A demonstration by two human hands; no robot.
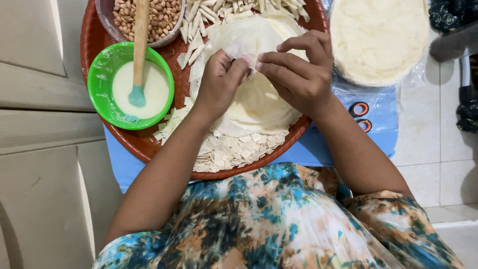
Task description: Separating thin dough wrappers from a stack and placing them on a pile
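Fingers of left hand (219, 82) and right hand (298, 69) pinch 1 small pastry piece (238, 50) – above round wrappers (259, 104) on red tray (144, 144)

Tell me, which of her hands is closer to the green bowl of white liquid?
The left hand. It sits just right of the green bowl in the picture; the right hand is farther off, beyond the left one.

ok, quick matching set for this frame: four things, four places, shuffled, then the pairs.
Things:
1. green bowl
2. brush
3. peanuts
4. hands

Places:
A. clear bowl at top of tray
B. pinching a thin wrapper sheet
C. left side of the woven tray
D. standing in white paste

Pairs: 1-C, 2-D, 3-A, 4-B
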